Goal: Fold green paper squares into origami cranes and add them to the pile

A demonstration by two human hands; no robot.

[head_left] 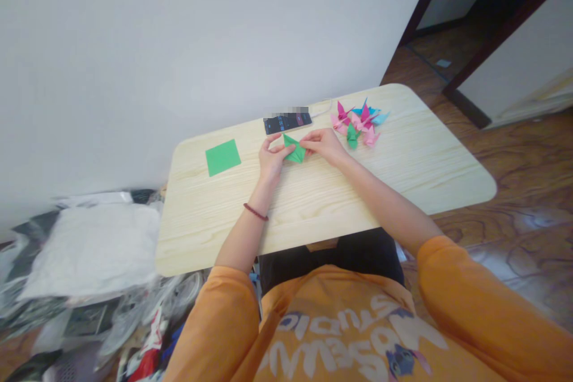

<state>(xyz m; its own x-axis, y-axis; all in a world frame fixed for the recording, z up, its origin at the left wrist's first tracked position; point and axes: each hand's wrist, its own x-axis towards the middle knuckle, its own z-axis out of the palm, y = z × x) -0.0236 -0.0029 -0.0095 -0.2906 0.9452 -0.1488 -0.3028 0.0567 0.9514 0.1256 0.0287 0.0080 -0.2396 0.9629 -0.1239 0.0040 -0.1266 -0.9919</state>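
Between my two hands is a partly folded piece of green origami paper, with creases running across it and a point at its upper left. My left hand grips its left side, the thumb pressed on top of the paper. My right hand pinches the paper's right edge between thumb and fingertips. A flat green square of paper lies to the left of my left hand. Just beyond my right hand sits a group of folded paper cranes in pink, magenta, blue and green.
A phone with its screen lit lies at the back of the pale wooden table, a white cable beside it. The wall rises behind. Bags and a white cushion-like bundle crowd the floor at left.
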